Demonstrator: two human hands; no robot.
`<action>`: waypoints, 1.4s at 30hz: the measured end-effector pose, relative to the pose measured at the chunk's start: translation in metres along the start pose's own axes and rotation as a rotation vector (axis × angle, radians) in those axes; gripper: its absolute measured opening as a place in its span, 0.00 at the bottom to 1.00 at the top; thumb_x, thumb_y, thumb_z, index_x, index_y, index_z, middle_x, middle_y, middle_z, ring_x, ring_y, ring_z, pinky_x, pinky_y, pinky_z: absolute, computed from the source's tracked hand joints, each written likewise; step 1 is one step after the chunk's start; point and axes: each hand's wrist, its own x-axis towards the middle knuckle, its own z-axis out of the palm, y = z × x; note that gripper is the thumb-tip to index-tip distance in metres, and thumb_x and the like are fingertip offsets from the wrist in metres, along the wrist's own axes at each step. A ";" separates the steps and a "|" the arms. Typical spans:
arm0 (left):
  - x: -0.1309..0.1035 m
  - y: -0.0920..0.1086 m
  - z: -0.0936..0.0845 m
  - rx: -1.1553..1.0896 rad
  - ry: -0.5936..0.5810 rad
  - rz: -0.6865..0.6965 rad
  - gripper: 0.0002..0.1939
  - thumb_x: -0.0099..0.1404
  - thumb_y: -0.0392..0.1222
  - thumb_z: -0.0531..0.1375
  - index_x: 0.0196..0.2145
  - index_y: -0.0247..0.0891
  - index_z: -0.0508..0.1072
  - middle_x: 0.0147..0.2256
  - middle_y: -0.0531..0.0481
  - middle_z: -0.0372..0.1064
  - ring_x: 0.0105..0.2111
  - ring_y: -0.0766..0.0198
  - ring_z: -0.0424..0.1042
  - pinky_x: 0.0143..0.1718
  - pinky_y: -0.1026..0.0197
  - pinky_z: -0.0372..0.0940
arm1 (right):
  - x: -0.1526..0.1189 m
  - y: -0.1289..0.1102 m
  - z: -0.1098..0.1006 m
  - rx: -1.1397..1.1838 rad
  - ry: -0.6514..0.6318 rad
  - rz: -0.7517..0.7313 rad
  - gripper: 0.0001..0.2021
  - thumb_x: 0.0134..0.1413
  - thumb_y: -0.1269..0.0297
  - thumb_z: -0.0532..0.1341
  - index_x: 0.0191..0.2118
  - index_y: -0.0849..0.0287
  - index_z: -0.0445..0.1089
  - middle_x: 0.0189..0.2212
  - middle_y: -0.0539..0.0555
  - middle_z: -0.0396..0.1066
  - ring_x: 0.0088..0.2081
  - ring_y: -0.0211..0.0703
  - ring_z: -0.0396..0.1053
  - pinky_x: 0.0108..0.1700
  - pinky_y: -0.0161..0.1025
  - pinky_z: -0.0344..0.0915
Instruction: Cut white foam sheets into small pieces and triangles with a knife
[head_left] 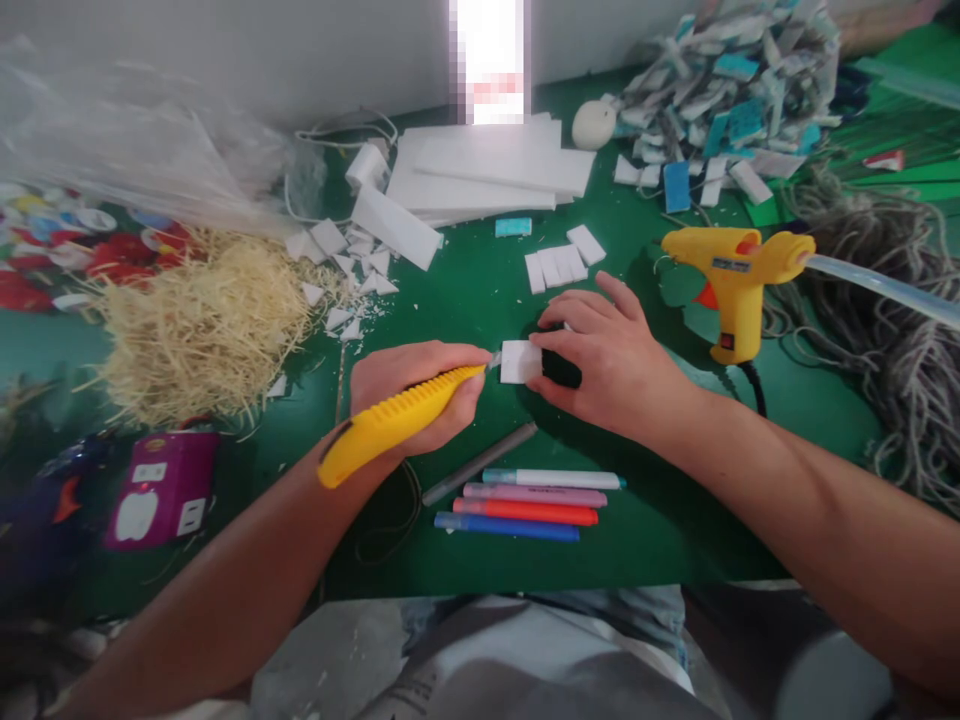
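Observation:
My left hand point(379, 382) is closed around the yellow handle of a utility knife point(401, 422). Its blade points right, and the tip reaches the left edge of a small white foam piece point(517, 362); whether it touches, I cannot tell. My right hand point(619, 350) pinches that piece at its right side, between thumb and fingers, on the green table point(465, 295). Just beyond it lie several white foam strips point(555, 267) and a small blue block point(513, 227). Nearer to me are a grey stick point(480, 463) and several colored markers point(532, 511).
A yellow glue gun point(739, 290) stands at right, beside grey yarn point(907, 360). White foam sheets point(480, 175) lie at the back, near a heap of foam scraps point(735, 90). Left are foam offcuts point(375, 262), straw-like shreds point(202, 330) and a purple box point(161, 490).

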 end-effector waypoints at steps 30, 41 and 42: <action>0.005 0.001 0.018 0.065 -0.052 0.052 0.07 0.72 0.42 0.64 0.47 0.47 0.80 0.42 0.54 0.86 0.37 0.61 0.86 0.40 0.65 0.81 | 0.001 0.001 0.001 -0.014 -0.011 -0.013 0.09 0.61 0.58 0.65 0.42 0.54 0.81 0.45 0.57 0.79 0.55 0.57 0.72 0.72 0.67 0.53; 0.008 0.000 0.015 0.055 -0.086 0.111 0.07 0.72 0.42 0.63 0.47 0.46 0.79 0.42 0.52 0.86 0.37 0.58 0.87 0.39 0.62 0.83 | 0.001 -0.001 -0.001 -0.012 -0.020 0.008 0.08 0.60 0.59 0.66 0.41 0.54 0.81 0.45 0.57 0.78 0.55 0.56 0.72 0.73 0.67 0.52; 0.008 0.000 0.015 0.036 -0.095 0.091 0.08 0.72 0.42 0.64 0.47 0.48 0.80 0.42 0.52 0.86 0.37 0.57 0.87 0.39 0.61 0.83 | 0.001 -0.001 -0.001 -0.015 -0.023 0.003 0.08 0.60 0.59 0.66 0.41 0.54 0.81 0.45 0.58 0.78 0.55 0.56 0.72 0.73 0.66 0.53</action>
